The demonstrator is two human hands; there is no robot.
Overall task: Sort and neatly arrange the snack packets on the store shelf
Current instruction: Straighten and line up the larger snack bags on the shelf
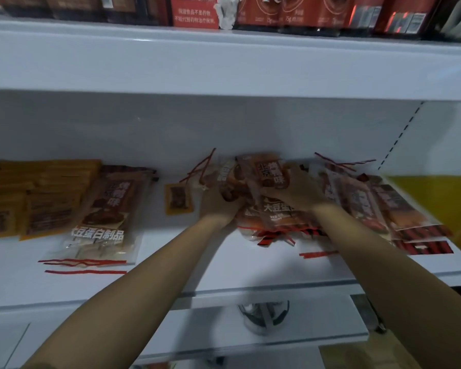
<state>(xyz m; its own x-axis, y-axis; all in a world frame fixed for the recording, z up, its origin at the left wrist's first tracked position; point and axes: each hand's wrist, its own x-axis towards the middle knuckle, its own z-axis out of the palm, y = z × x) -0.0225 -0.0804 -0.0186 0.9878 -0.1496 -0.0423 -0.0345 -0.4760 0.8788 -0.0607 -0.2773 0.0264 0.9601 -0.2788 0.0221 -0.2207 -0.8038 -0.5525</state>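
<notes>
My right hand [296, 191] and left hand [218, 206] both curl their fingers around a central pile of snack packets [264, 187] on the white shelf [197, 251]; top label reads 北京烤鸭味. One matching packet [101, 222] lies left, reading 大豆蛋白制品.

Glossy, seemingly plastic snack packets [266, 198]; smooth white painted shelf [224, 267].
</notes>
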